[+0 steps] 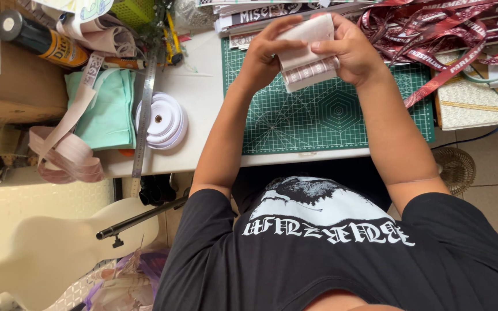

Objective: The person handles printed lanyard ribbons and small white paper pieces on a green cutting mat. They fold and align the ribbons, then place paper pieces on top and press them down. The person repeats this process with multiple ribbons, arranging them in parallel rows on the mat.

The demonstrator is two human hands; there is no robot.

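Here, both hands grip a folded ribbon stack.
Left hand and right hand pinch the pale ribbon stack above the green cutting mat.

left hand: raised, fingers curled, gripping | right hand: raised, fingers curled, gripping

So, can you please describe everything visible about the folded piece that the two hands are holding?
The folded piece looks like soft, pale pink fabric or ribbon, doubled into several layers, with a darker patterned band across its lower part. It is held up above the green cutting mat, not resting on it. The left hand grips its left edge and the right hand its right edge, fingers over the top.
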